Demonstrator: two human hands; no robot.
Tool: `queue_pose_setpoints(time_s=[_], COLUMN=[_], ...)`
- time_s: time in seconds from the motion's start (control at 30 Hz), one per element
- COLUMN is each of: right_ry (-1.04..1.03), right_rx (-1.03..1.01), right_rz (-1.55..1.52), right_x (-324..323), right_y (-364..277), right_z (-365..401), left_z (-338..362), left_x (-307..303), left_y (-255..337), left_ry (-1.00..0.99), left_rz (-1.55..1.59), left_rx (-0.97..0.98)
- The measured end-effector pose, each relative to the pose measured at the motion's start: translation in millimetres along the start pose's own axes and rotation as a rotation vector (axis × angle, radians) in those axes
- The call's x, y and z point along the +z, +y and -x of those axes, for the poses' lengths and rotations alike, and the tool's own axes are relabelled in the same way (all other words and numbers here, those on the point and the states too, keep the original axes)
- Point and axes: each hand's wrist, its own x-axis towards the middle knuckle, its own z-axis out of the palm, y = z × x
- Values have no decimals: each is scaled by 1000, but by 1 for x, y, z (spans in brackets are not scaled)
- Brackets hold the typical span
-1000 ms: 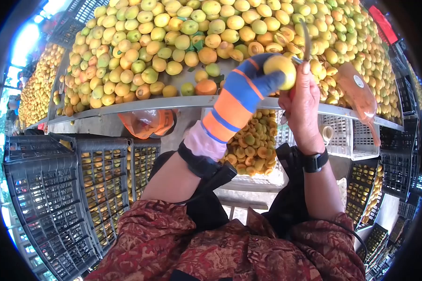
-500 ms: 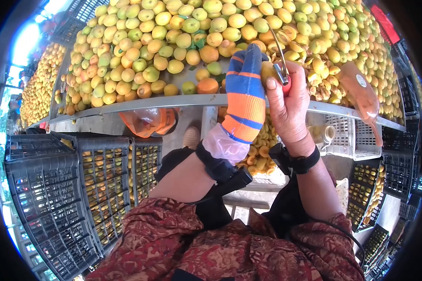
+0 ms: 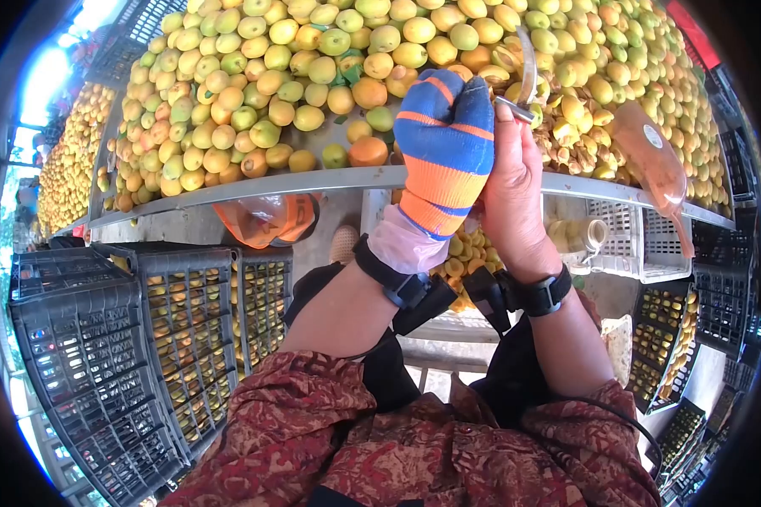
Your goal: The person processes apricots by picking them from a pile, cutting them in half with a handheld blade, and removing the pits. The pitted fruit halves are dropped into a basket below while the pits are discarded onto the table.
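Note:
My left hand (image 3: 445,139), in a blue and orange knitted glove over a thin plastic one, is closed above the metal table edge (image 3: 313,182). Its curled fingers hide whatever lies inside. Right beside it, my bare right hand (image 3: 516,182) grips a small knife (image 3: 528,72), its curved blade pointing up and away; the handle is mostly hidden. Beyond both hands spreads a big heap of apricots (image 3: 262,80), yellow to orange. Split apricots (image 3: 571,127) lie to the right of the knife. Beneath my hands, more apricot halves (image 3: 463,258) fill a container.
Black crates (image 3: 93,355) of fruit stand on the left, with others (image 3: 659,338) on the right. A white crate (image 3: 613,232) and a clear jar (image 3: 579,237) sit below the table's right side. A brownish plastic bottle (image 3: 647,156) lies on the heap. An orange bag (image 3: 266,220) is underneath.
My left hand has turned and shifted slightly left and toward me, covering the yellow fruit seen between my hands before. My right hand has lowered, and the knife blade has swung to the right.

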Motion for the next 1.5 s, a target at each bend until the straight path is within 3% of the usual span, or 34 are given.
queue_pose_setpoints(time_s=[0.07,0.13,0.3,0.37,0.47,0.5,0.53,0.57,0.6,0.63,0.7,0.77,0.8,0.83,0.9,0.97,1.03,1.13,1.23,1.3,1.4,1.43,1.47,1.5], right_ry=[-10,-3,33,-82,-78,-80,-13,58,-6,-3,-50,-62,-43,-23,12,-1,-1,-41,-84,-215,-223,-225,-161,-96], right_rx=[182,256,400,480,454,450,111,-231,-332,-334,-277,-301,-237,-171,-154,72,113,211,290,476,504,499,216,-72], right_rz=[-6,-60,-132,-236,-185,-184,-23,134,424,420,589,500,322,145,147,19,20,-25,-124,-237,-239,-240,54,342], right_x=[0,-4,-11,-17,-17,-14,-7,-4,-10,-10,-7,-3,0,2,2,-4,-7,-16,-24,-33,-30,-29,-27,-23], right_y=[-10,-8,-4,-1,-7,-6,0,5,1,1,-3,2,3,5,8,6,6,11,9,9,-1,0,3,4], right_z=[3,3,-2,-3,-3,-7,-11,-15,-16,-15,-6,-6,-5,-5,-7,-8,-9,-10,-9,-11,-9,-10,-12,-16], left_z=[-2,-5,-7,-5,-8,-3,0,1,1,0,0,1,1,0,0,2,1,0,-1,1,3,8,9,8], left_x=[0,-1,3,1,3,7,9,6,1,-3,-7,-5,0,0,1,5,6,4,6,5,3,6,8,8], left_y=[-4,-6,-7,-10,-11,-6,-3,-2,-1,-3,-1,8,16,14,9,7,3,-10,-19,-20,-13,-9,-6,-4], left_ry=[-10,-74,-84,-92,-132,-49,33,31,75,122,130,131,200,196,128,120,42,6,-38,-54,-102,-39,24,29], left_rz=[-67,-237,-277,-281,-421,-168,85,84,356,626,490,182,431,430,260,268,79,-83,-178,-194,-378,-139,102,104], left_rx=[81,317,402,411,524,218,-89,-85,-336,-588,-550,-365,-460,-459,-333,-283,-53,66,201,270,430,180,-67,-56])
